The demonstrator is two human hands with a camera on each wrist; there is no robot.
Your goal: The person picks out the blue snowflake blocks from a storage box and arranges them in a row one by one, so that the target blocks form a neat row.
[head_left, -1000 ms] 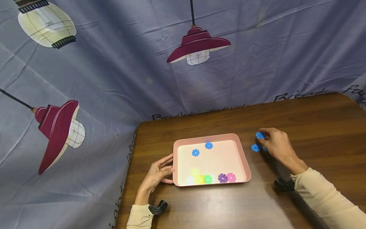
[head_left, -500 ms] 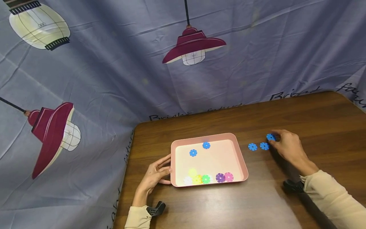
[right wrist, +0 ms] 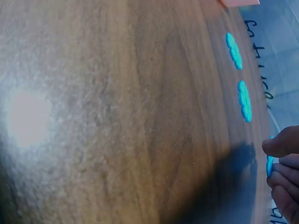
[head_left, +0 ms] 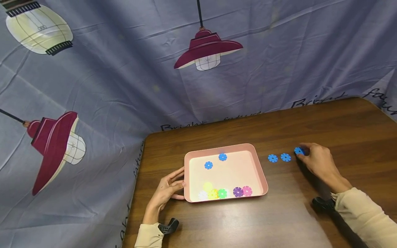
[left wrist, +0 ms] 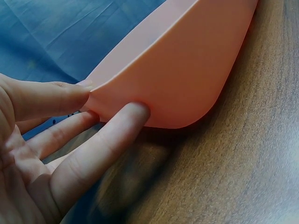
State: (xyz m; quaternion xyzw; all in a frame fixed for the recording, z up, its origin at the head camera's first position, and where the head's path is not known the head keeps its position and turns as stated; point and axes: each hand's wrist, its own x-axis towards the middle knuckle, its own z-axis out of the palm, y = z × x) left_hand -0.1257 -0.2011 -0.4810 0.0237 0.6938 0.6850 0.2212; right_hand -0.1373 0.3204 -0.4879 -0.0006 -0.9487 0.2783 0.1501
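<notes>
My right hand (head_left: 319, 163) pinches a blue notched plastic disc (head_left: 299, 151) between thumb and fingers, low over the table. Two more blue discs, the nearer one (head_left: 285, 157) and one closer to the tray (head_left: 272, 158), lie flat to its left, forming a row. On the other side my left hand (head_left: 166, 188) holds the short left side of a pink tray (head_left: 263, 179); in the left wrist view the thumb (left wrist: 56, 99) meets the rim and fingertips (left wrist: 135, 112) touch the outer wall. Inside the tray, two blue discs (head_left: 208, 165) lie apart towards the back.
Along the tray's front wall lie notched discs in other colours: purple (head_left: 237, 192), pink (head_left: 247, 191), green (head_left: 222, 193), yellow (head_left: 213, 194) and whitish ones. Behind the wooden table (head_left: 235, 224) hangs a blue-grey curtain (head_left: 139, 69) printed with lamps.
My right hand has moved right with the pinched blue disc, from above the other two to the right end of their row, and lower. The left hand has stayed on the tray.
</notes>
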